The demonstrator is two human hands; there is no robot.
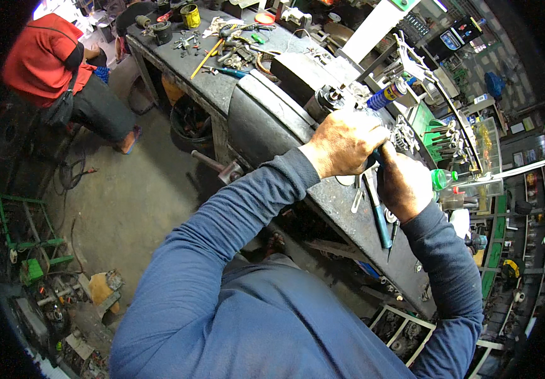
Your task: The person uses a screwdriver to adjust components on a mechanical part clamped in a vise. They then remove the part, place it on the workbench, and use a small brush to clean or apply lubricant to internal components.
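Over the workbench (342, 208) my two hands meet, knuckles close together. My left hand (347, 142) is closed, its fingers curled out of sight. My right hand (405, 183) is wrapped round something dark, mostly hidden between the palms; its kind does not show. Just beyond my left hand stands a dark cylindrical metal part (330, 98). A blue and yellow spray can (386, 95) leans beside it. Below my hands, a tool with a teal handle (381, 224) lies on the bench beside a thin dark pointed tool (393, 239).
A person in a red top (51, 60) is at the far left. Loose tools and metal parts (237, 54) cover the far bench end. A green-capped bottle (441, 179) stands right of my hand. A black bucket (190, 123) sits under the bench. A metal bar (208, 160) juts from its side.
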